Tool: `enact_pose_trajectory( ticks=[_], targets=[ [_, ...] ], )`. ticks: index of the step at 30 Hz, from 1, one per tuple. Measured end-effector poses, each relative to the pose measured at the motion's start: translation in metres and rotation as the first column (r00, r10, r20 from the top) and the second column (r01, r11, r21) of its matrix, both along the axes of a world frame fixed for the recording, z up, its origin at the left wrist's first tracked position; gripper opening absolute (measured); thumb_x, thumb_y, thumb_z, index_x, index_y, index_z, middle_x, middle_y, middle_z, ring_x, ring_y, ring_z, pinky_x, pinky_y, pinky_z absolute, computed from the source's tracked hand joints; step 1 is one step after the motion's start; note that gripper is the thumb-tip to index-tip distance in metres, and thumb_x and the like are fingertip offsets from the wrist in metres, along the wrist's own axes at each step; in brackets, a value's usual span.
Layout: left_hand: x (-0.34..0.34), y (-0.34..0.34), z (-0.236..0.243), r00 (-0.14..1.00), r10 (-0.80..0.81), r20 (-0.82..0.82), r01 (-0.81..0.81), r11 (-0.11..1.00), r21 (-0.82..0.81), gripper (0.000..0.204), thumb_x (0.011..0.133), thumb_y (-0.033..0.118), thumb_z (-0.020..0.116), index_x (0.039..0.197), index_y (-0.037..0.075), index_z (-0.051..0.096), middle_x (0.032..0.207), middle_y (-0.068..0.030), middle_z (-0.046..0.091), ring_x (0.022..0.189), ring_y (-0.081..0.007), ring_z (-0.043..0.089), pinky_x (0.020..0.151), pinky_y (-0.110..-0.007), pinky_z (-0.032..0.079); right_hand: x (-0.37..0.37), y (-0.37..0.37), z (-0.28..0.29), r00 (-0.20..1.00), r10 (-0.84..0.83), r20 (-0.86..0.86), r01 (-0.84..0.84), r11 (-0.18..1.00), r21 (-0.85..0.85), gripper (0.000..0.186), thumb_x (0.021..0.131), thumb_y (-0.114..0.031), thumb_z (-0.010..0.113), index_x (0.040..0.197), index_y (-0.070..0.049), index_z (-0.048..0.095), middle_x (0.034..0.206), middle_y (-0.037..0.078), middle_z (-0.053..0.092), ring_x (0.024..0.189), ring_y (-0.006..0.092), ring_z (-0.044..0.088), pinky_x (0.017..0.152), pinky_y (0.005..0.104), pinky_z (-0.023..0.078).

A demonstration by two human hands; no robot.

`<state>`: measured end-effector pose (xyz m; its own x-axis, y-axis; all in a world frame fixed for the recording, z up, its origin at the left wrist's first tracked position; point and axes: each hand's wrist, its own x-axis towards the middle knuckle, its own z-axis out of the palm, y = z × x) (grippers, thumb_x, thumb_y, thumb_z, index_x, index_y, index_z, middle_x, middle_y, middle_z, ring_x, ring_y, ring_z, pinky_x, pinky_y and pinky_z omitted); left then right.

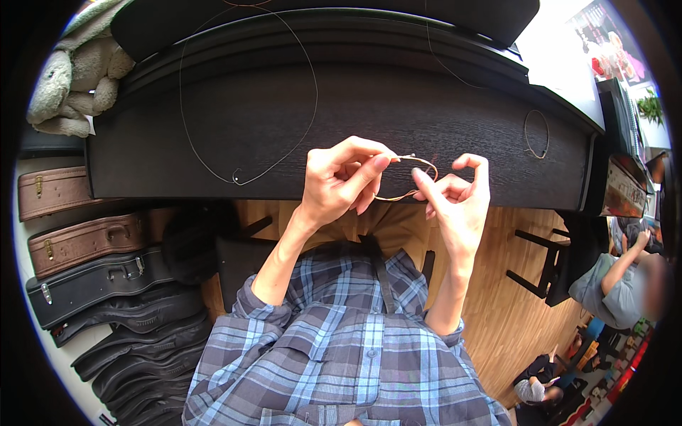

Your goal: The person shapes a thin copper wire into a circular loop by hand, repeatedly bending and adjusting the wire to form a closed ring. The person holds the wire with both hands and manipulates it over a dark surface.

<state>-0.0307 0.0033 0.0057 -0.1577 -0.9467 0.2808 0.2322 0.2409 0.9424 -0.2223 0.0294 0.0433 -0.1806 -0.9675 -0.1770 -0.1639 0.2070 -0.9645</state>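
Note:
Above the front edge of a dark piano-like cabinet (398, 92), both my hands are on a small coiled guitar string (392, 199), bronze in colour, with a tiny ball end showing near its top. My left hand (339, 177) is closed, pinching the coil's upper left side between thumb and fingertips. On the other side, my right hand (455, 206) has its thumb and lower fingers at the coil, with the index finger raised and bent apart from it. Part of the coil passes behind the right thumb, so the exact grip there is partly hidden.
On the cabinet lie a large loose silvery string loop (317, 99), a thin wire (447, 69) and a smaller coil (526, 135). A grey plush toy (92, 67) sits at far left, above stacked instrument cases (85, 241). Other people (604, 295) are at right, beside a black stool (543, 263).

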Motion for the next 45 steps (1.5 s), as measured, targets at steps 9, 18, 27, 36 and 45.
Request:
enact_pose_trajectory(
  ticks=[9,18,27,36,45],
  targets=[
    [0.003,0.000,0.004,0.991,0.028,-0.134,-0.004,0.984,0.176,0.015,0.103,0.009,0.061,0.103,-0.005,0.068,0.059,-0.0056,0.062,0.040,-0.0074,0.054,0.034,-0.021,0.038,-0.013,0.006,-0.011,0.947,0.152,0.282,-0.165,0.986,0.022,0.008,0.094,-0.005,0.073,0.097,0.002,0.069,0.078,0.008,0.071,0.066,0.0089,0.067,0.057,0.0206,0.053],
    [0.006,-0.005,0.006,0.976,-0.041,-0.212,0.100,0.957,0.273,0.019,0.103,0.013,0.061,0.104,-0.005,0.067,0.062,-0.0066,0.062,0.039,-0.0105,0.056,0.032,-0.022,0.036,-0.026,0.015,-0.024,0.881,0.218,0.420,-0.145,0.969,-0.198,0.017,0.098,-0.015,0.070,0.095,0.001,0.065,0.076,0.016,0.072,0.056,0.0159,0.067,0.050,0.0235,0.052],
    [0.005,-0.007,0.010,0.974,-0.015,-0.227,0.087,0.946,0.312,0.021,0.104,0.014,0.060,0.105,-0.006,0.066,0.062,-0.0075,0.062,0.040,-0.0128,0.058,0.030,-0.022,0.038,-0.013,0.012,-0.040,0.979,0.042,0.198,0.057,0.880,-0.471,0.012,0.099,-0.009,0.067,0.091,-0.001,0.061,0.104,0.011,0.060,0.065,0.0092,0.057,0.059,0.0223,0.048],
    [0.003,-0.008,0.010,0.961,0.090,-0.262,-0.003,0.949,0.315,0.026,0.105,0.017,0.060,0.103,-0.008,0.064,0.062,-0.0089,0.061,0.040,-0.0148,0.058,0.030,-0.023,0.038,-0.006,0.022,-0.032,0.994,-0.093,0.049,0.105,0.914,-0.393,0.004,0.099,0.001,0.062,0.096,0.002,0.059,0.095,0.017,0.072,0.062,0.0149,0.068,0.058,0.0248,0.057],
    [0.002,-0.008,0.011,0.969,0.146,-0.198,-0.070,0.935,0.348,0.025,0.105,0.017,0.059,0.103,-0.008,0.064,0.063,-0.0089,0.061,0.040,-0.0161,0.059,0.030,-0.024,0.038,-0.007,0.032,-0.039,0.985,-0.168,-0.047,0.085,0.701,-0.708,0.011,0.099,-0.004,0.064,0.096,0.000,0.055,0.090,0.020,0.069,0.059,0.0153,0.065,0.058,0.0237,0.052]
  ],
)
